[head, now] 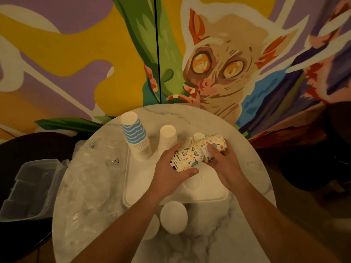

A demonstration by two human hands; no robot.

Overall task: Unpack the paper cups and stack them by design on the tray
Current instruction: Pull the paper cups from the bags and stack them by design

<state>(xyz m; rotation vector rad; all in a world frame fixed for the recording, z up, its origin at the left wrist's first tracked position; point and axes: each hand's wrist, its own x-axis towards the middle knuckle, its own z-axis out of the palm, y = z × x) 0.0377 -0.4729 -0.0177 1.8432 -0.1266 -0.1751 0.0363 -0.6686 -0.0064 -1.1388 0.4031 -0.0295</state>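
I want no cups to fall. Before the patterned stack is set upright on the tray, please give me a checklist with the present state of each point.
1. Left hand grips the rim end of the patterned stack: ok.
2. Right hand holds the other end: ok.
3. Stack upright: not ok, it lies sideways above the tray.
4. Free spot on the tray near the hands: ok.
5. Striped stack and white stack stand upright on the tray: ok.
6. Cups nested evenly inside the patterned stack: cannot tell.
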